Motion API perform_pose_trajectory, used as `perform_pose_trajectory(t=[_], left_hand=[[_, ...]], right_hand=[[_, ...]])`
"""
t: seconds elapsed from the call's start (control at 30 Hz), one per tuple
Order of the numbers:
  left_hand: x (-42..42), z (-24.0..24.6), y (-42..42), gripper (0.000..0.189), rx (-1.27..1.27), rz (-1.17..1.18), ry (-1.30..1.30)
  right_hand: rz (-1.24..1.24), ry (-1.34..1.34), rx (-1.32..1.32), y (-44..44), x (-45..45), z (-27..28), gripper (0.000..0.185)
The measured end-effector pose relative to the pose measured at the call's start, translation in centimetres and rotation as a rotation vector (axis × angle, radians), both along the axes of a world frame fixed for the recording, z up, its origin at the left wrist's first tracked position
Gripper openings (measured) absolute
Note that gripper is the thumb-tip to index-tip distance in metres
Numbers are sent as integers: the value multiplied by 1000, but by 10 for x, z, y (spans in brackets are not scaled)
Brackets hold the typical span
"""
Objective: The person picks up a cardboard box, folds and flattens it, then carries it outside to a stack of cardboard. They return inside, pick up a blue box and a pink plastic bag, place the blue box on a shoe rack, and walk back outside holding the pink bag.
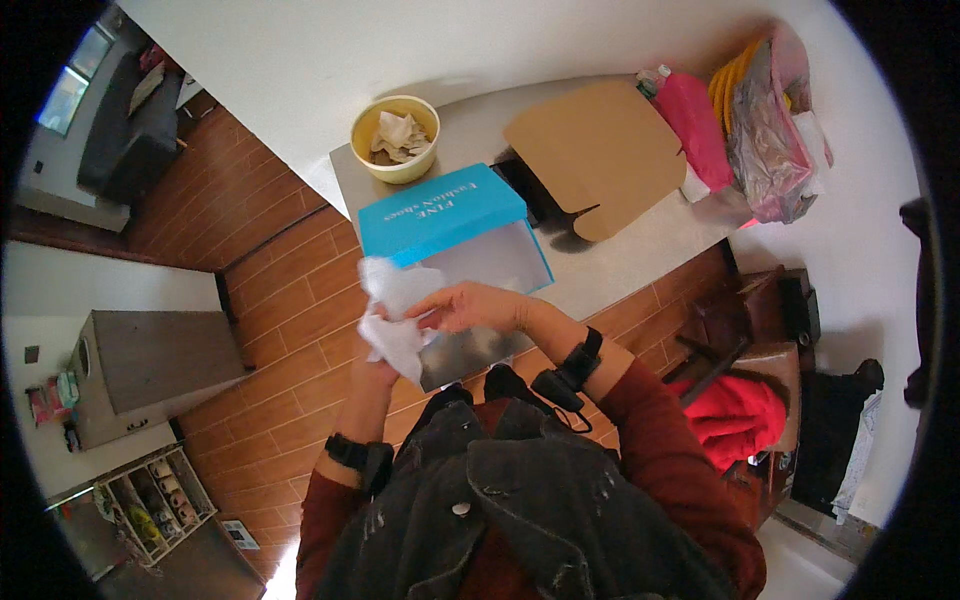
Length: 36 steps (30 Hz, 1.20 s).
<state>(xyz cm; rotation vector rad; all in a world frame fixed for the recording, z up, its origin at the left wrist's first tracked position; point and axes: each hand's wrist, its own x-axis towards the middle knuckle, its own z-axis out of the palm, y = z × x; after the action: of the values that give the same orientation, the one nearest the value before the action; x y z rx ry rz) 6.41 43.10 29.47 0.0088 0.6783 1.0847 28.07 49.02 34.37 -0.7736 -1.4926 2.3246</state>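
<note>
My left hand (384,369) holds a crumpled white sheet (401,341) of tissue or thin cloth from below, and most of its fingers are hidden behind it. At the sheet's right side, my right hand (469,306) pinches it between thumb and fingers. Whether anything is wrapped inside cannot be seen. Just beyond both hands stands a shoebox (540,259) with a pale interior. Its blue lid (442,214), bearing white writing, covers the far part, and the near part is uncovered.
On the grey table (600,281) stand a cream bucket (397,172) with crumpled paper and a brown cardboard sheet (600,150) over a dark object. A pink bag (694,127) and a plastic bag (776,150) fill the right end. A chair with red cloth (739,416) stands at right.
</note>
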Motion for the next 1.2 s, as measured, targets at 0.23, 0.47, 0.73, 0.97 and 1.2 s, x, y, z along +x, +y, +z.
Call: perform_pose_trajectory(t=[0.23, 0.47, 0.73, 0.97, 1.2], left_hand=[[-58, 18, -38, 43, -20, 266, -52], [-65, 0, -77, 43, -110, 371, -152], [-70, -6, -77, 45, -114, 347, -230], [-63, 0, -50, 42, -106, 363, -136], [-13, 60, 3, 52, 97, 19, 23]], right_hand=[[320, -488, 1548, 31, -47, -89, 25], [187, -404, 1647, 64, -88, -121, 19], [380, -711, 1797, 61, -77, -131, 10], [232, -371, 1436, 49, -43, -73, 23], [-408, -95, 326, 9, 11, 46, 37]])
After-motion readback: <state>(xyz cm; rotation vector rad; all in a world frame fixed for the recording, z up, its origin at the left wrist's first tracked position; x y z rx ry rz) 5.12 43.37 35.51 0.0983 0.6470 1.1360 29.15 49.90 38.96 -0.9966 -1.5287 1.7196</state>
